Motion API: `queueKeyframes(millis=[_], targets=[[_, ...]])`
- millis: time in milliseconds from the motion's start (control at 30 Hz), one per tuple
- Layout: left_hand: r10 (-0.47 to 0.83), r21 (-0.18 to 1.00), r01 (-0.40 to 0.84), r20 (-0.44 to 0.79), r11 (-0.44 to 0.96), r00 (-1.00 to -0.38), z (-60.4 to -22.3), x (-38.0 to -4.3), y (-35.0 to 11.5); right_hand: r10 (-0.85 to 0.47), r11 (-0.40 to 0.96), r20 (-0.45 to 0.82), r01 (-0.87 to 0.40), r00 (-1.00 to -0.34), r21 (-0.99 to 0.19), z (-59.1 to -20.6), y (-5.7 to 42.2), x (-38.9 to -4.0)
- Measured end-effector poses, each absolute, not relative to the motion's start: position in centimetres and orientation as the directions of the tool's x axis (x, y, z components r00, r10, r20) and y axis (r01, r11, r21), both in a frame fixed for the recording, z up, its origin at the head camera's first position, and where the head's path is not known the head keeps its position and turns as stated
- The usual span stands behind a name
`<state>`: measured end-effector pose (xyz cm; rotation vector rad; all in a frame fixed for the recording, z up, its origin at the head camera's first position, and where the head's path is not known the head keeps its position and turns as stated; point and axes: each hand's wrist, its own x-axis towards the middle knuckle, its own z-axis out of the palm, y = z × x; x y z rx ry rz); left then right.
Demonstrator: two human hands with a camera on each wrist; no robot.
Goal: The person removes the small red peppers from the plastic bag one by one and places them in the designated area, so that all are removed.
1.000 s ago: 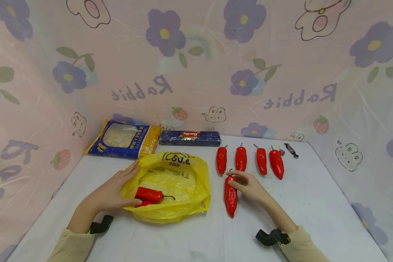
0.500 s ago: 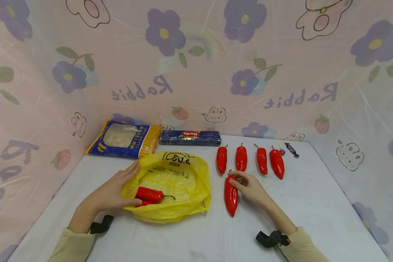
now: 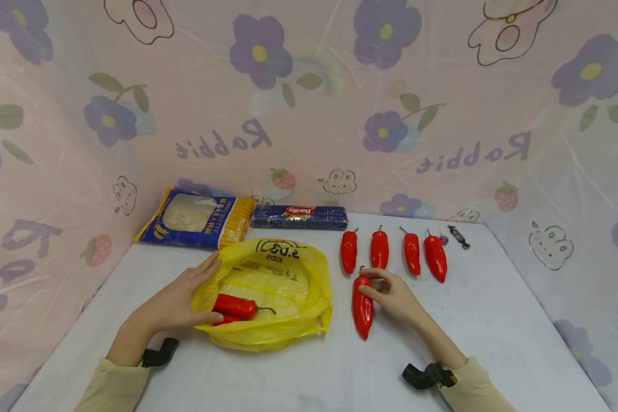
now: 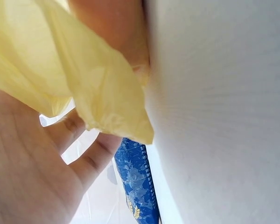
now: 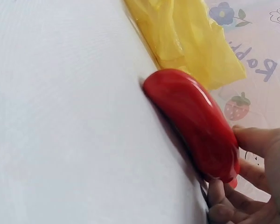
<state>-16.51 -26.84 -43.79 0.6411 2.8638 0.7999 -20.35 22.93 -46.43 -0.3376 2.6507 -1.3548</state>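
A yellow plastic bag (image 3: 268,337) lies with its mouth wide in the head view, and red chili peppers (image 3: 237,306) show inside it. My left hand (image 3: 172,303) is spread along its left rim, fingers fairly straight, the thumb over the edge by the peppers. In the left wrist view, yellow plastic (image 4: 102,88) covers part of that hand. Right of the bag, my right hand (image 3: 391,294) pinches another red chili pepper (image 3: 363,312) near its stem end. The right wrist view shows this pepper (image 5: 196,121) close above or on the white table; contact is unclear.
Several red peppers (image 3: 411,253) lie in a row farther back. Behind the bag are an orecchiette packet (image 3: 187,220) and a Barilla spaghetti pack (image 3: 298,217). Wrapped candies (image 3: 459,236) lie at the back right. Patterned curtains (image 3: 309,114) enclose the table (image 3: 288,380).
The pepper in my right hand has tilted very slightly, its lower tip shifting a little. My left hand and the bag have stayed in place.
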Motion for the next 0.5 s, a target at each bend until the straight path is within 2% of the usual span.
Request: queueKeyframes(millis=[300, 500], targets=[[0.428, 0.517, 0.378, 0.025, 0.768, -0.903, -43.7, -16.6, -26.8, -0.222, 0.610, -0.035, -0.111, -0.974, -0.785, -45.0, 23.2, -20.1], [0.419, 0.524, 0.364, 0.016, 0.770, -0.908, -43.7, -16.4, -26.8, -0.209, 0.621, 0.028, -0.155, -0.977, -0.768, -43.3, 22.6, -20.5]])
